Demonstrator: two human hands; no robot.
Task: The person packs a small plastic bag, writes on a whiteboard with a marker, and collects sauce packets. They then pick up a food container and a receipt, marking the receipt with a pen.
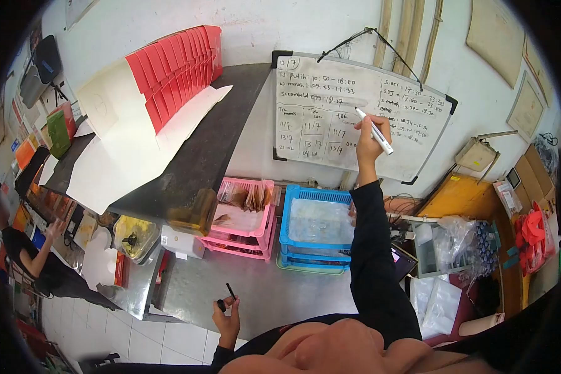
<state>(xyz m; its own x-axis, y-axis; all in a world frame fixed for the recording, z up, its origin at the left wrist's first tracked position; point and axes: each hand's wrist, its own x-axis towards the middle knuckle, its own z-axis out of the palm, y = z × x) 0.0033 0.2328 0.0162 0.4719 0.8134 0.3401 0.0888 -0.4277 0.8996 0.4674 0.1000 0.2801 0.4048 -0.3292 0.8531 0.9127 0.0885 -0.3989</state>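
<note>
My right hand (374,134) is closed around a white whiteboard marker (380,138), its dark tip up against the whiteboard (321,156). Handwritten dates and times in black cover much of the board, with a smudged patch near the tip. Low in the view, my left hand (228,319) pinches small black pieces (221,305), one rounded and one thin like a stick; their kind is not clear. That hand is in front of the metal table (262,299).
Blue stacked baskets (287,234) and pink baskets (271,218) stand on the table below the board. Left of it juts a dark shelf (230,118) bearing red folded cartons (174,68). Another person (37,262) stands at far left. Plastic bags (458,243) lie at right.
</note>
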